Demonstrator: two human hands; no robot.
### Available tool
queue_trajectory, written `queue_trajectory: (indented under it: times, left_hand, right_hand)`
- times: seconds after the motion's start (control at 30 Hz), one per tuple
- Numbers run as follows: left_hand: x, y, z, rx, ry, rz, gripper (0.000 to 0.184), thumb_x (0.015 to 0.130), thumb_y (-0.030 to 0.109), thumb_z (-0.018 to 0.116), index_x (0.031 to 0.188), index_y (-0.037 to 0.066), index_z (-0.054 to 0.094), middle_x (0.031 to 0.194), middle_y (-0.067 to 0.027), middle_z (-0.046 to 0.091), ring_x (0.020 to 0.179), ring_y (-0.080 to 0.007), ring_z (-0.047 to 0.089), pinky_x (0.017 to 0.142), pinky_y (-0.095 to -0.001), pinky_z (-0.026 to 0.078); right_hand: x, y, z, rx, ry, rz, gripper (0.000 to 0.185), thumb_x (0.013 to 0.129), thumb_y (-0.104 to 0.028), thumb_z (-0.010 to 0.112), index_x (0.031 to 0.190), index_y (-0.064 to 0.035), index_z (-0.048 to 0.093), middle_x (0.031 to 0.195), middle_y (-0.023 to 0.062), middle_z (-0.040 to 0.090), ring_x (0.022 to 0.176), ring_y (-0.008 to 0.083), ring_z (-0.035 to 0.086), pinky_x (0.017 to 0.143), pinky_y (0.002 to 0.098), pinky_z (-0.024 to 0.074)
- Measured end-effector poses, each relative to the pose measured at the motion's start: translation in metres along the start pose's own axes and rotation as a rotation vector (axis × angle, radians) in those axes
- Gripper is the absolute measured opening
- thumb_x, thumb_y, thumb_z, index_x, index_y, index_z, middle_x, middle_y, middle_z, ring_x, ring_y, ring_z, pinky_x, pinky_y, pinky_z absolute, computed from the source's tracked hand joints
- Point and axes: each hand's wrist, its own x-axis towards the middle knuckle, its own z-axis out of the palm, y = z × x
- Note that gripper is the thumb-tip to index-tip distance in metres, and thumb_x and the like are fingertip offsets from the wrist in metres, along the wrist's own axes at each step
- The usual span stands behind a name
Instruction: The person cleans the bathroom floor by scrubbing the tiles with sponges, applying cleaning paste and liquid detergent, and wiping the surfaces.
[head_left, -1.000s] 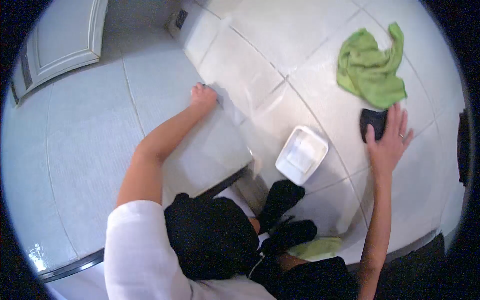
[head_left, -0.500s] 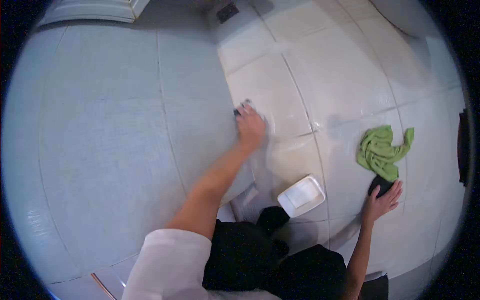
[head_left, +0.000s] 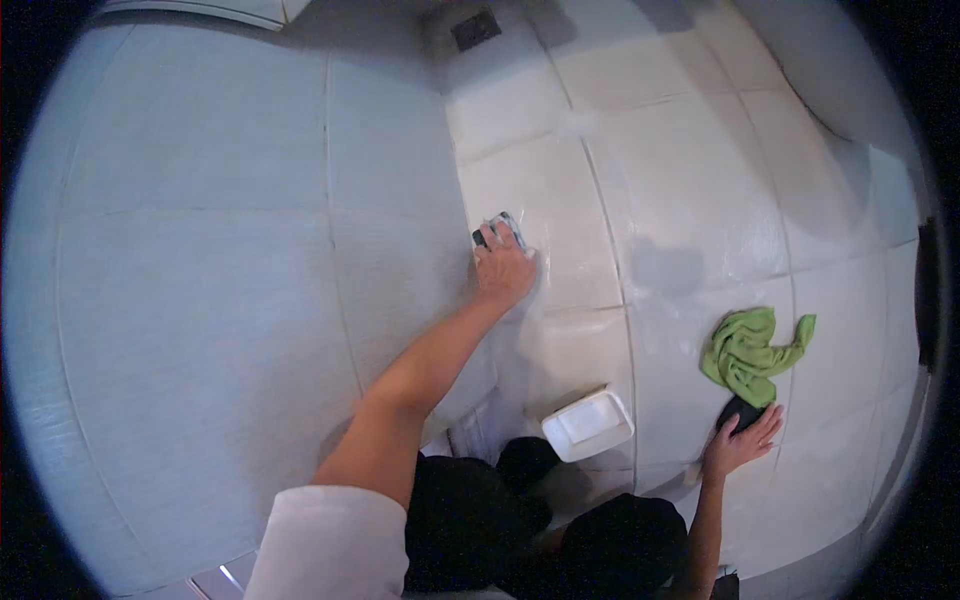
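Note:
Fingers curled, my left hand (head_left: 505,272) presses a small black-and-pale scrubber (head_left: 508,224) onto the floor tile, close to where the floor meets the blue-grey tiled wall. Most of the scrubber lies under the fingers, so its exact kind cannot be made out. On the right, my right hand (head_left: 743,443) lies flat with its fingers spread, its thumb against a rounded black object (head_left: 738,416). A crumpled green cloth (head_left: 745,355) lies just beyond and partly over that object.
A white rectangular tub (head_left: 588,425) stands on the floor in front of my knees. The tiled wall (head_left: 230,300) rises along the left. A dark floor drain (head_left: 475,30) sits in the far corner. A large pale curved surface (head_left: 830,60) is at the upper right.
The view has shifted, so the cloth, tub and right hand appear lower. My left hand, still on the scrubber, has drawn slightly nearer to me relative to the floor drain.

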Motion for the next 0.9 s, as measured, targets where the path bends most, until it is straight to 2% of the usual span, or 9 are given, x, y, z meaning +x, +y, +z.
queue_trajectory:
  times: [0.1,0.27,0.33,0.47,0.53,0.67,0.73,0.8,0.9]
  left_hand:
    - [0.054,-0.017,-0.007,0.012,0.016,0.078,0.079,0.084,0.038,0.062,0.137,-0.007,0.024,0.135,-0.0319,0.031,0.12,-0.0436,0.04,0.098,-0.0498,0.037]
    - [0.165,-0.026,-0.044,-0.065,-0.004,-0.023,0.07,0.086,0.035,0.06,0.135,-0.005,0.033,0.135,-0.0244,0.036,0.118,-0.0423,0.041,0.097,-0.05,0.037]
    - [0.195,-0.036,-0.039,-0.074,0.063,0.005,0.068,0.086,0.035,0.058,0.137,-0.002,0.032,0.14,-0.0191,0.033,0.119,-0.0419,0.04,0.098,-0.0493,0.037]
    - [0.232,-0.028,-0.058,0.006,0.035,0.057,0.068,0.087,0.034,0.055,0.14,0.001,0.029,0.146,-0.0178,0.027,0.121,-0.0426,0.039,0.101,-0.0482,0.035]
    - [0.221,-0.021,-0.056,-0.087,0.032,-0.114,0.068,0.088,0.032,0.052,0.142,-0.001,0.025,0.148,-0.0198,0.025,0.124,-0.0437,0.037,0.101,-0.0496,0.035]
    - [0.183,-0.03,-0.029,-0.031,-0.088,-0.058,0.063,0.09,0.03,0.048,0.141,-0.001,0.031,0.146,-0.0234,0.028,0.127,-0.0448,0.034,0.102,-0.0527,0.033]
    - [0.131,-0.021,-0.038,0.237,-0.407,0.093,0.072,0.092,0.042,0.044,0.14,-0.008,0.027,0.149,-0.0245,0.022,0.133,-0.0468,0.026,0.104,-0.0582,0.028]
    - [0.076,-0.023,-0.014,0.254,-0.327,0.079,0.067,0.09,0.04,0.047,0.134,-0.01,0.038,0.147,-0.027,0.025,0.133,-0.048,0.025,0.102,-0.0606,0.03]
    - [-0.016,-0.015,-0.014,0.283,-0.416,0.167,0.057,0.085,0.036,0.052,0.122,-0.009,0.053,0.139,-0.0278,0.036,0.129,-0.0472,0.031,0.101,-0.058,0.031]
  right_hand:
    - [0.0,-0.001,0.0,-0.009,0.0,0.001,0.069,0.091,-0.05,0.042,0.145,-0.0099,0.029,0.153,0.0085,0.025,0.142,0.0307,0.018,0.11,0.0586,0.0085]
    - [0.001,0.001,0.004,-0.005,-0.005,0.008,0.07,0.092,-0.054,0.037,0.145,-0.009,0.029,0.153,0.0096,0.025,0.142,0.0301,0.017,0.11,0.0581,0.0071]
    - [0.002,0.001,0.001,0.001,-0.001,-0.02,0.071,0.092,-0.054,0.037,0.145,-0.0079,0.029,0.152,0.0102,0.026,0.143,0.0301,0.016,0.11,0.0581,0.0061]
    - [0.003,0.009,0.003,-0.038,0.008,-0.07,0.072,0.092,-0.055,0.036,0.145,-0.0072,0.028,0.153,0.0117,0.024,0.143,0.0315,0.016,0.111,0.0579,0.0049]
    - [0.002,0.011,0.004,-0.054,-0.002,-0.057,0.073,0.092,-0.055,0.035,0.146,-0.0069,0.027,0.153,0.0118,0.024,0.142,0.0327,0.016,0.111,0.058,0.0045]
    - [0.0,0.017,0.007,-0.003,-0.027,-0.049,0.072,0.091,-0.052,0.037,0.146,-0.0073,0.026,0.153,0.0121,0.024,0.142,0.0327,0.017,0.11,0.0587,0.0066]
    - [0.005,0.006,-0.004,-0.023,-0.024,-0.064,0.072,0.09,-0.051,0.039,0.146,-0.0077,0.027,0.153,0.0113,0.024,0.142,0.0327,0.017,0.11,0.0591,0.0077]
    - [0.004,0.0,-0.002,-0.011,-0.02,-0.044,0.071,0.089,-0.048,0.043,0.146,-0.0085,0.027,0.153,0.0107,0.023,0.142,0.0327,0.017,0.11,0.0594,0.0081]
    - [0.004,-0.003,-0.008,0.0,-0.02,-0.009,0.07,0.087,-0.041,0.049,0.146,-0.0104,0.028,0.154,0.0096,0.023,0.142,0.0327,0.017,0.11,0.0599,0.0086]
